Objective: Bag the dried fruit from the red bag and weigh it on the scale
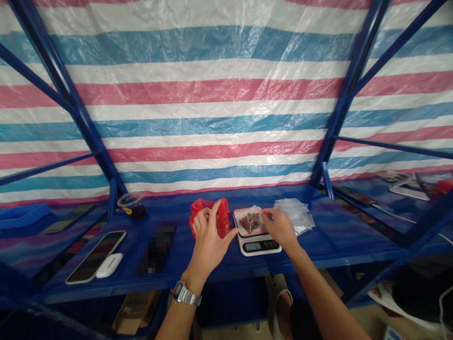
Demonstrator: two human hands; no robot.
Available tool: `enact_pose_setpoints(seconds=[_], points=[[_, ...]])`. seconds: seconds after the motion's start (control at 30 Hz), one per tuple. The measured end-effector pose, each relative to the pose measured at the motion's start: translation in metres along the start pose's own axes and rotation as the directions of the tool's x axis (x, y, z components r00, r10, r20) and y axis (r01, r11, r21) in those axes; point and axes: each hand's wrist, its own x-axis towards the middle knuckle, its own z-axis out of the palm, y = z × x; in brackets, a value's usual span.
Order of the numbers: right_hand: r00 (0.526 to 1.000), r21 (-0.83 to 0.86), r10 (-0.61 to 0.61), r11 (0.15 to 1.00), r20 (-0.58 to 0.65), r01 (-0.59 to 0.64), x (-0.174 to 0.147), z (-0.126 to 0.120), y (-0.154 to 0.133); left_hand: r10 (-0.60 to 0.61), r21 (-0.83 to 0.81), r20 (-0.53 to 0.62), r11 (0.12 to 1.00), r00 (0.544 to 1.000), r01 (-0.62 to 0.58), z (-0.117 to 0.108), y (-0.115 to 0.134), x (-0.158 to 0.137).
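Observation:
A small clear plastic bag [250, 222] of brown pieces rests on a white kitchen scale [262, 248]. The scale has a display and buttons on its front; I cannot read the number. My right hand [282, 228] pinches the bag's edge at its right side. My left hand [211, 236] is in front of a red plastic bag [222, 218], fingers curved and thumb spread out toward the scale's left edge. Nothing shows between those fingers, and part of the red bag is hidden behind them. Right of the scale lies a stack of clear plastic bags [299, 217].
On the blue shelf [226, 267], a phone [95, 257], a white earbud case [109, 265] and a blurred dark object [159, 248] lie to the left. Blue metal posts [345, 89] rise at both sides. A striped plastic sheet [219, 108] hangs behind.

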Motion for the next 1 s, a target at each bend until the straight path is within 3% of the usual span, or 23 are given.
enact_pose_setpoints(seconds=[0.17,0.3,0.43,1.0], points=[[0.985,-0.012,-0.016,1.000,-0.172,0.014,0.001,-0.013,-0.010,-0.021,-0.062,-0.028,0.998,0.999,0.019,-0.003,-0.001,0.002],[0.974,0.070,0.022,0.998,-0.226,-0.006,0.005,-0.026,-0.019,0.002,-0.262,0.026,0.965,1.000,0.004,-0.002,-0.005,0.005],[0.976,0.121,0.044,0.992,-0.214,-0.018,0.005,-0.029,-0.021,-0.009,-0.407,0.045,0.913,0.999,0.026,-0.001,-0.005,0.006],[0.990,0.065,0.002,0.998,-0.141,0.007,0.005,-0.021,0.000,-0.034,-0.396,-0.015,0.918,0.999,0.025,-0.002,0.001,0.008]])
